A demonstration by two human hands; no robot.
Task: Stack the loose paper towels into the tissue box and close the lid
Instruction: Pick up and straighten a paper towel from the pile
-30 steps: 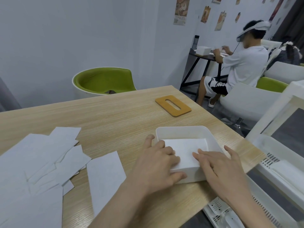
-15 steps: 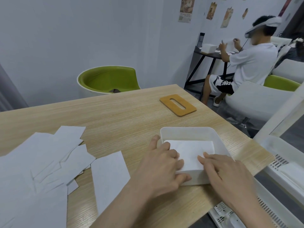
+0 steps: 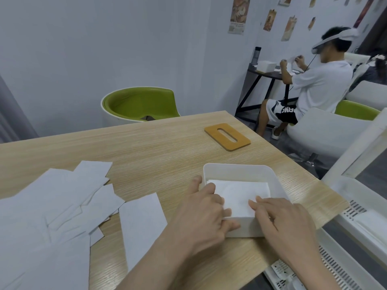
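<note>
While both hands are in the white plastic tissue box (image 3: 240,170), my left hand (image 3: 201,218) and right hand (image 3: 280,218) press flat-fingered on the folded white paper towel (image 3: 238,191) inside, gripping nothing. Best bet: smooth it into the corners before grabbing more loose grey-white sheets (image 3: 62,201) off the tabletop (image 3: 159,151); tan slotted lid (image 3: 227,136) waits further back.

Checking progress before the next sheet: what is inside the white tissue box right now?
The tissue box holds a folded white paper towel, with fingers of the left hand and right hand on it. The hands cover its near edge; whether more sheets lie underneath cannot be seen.
</note>
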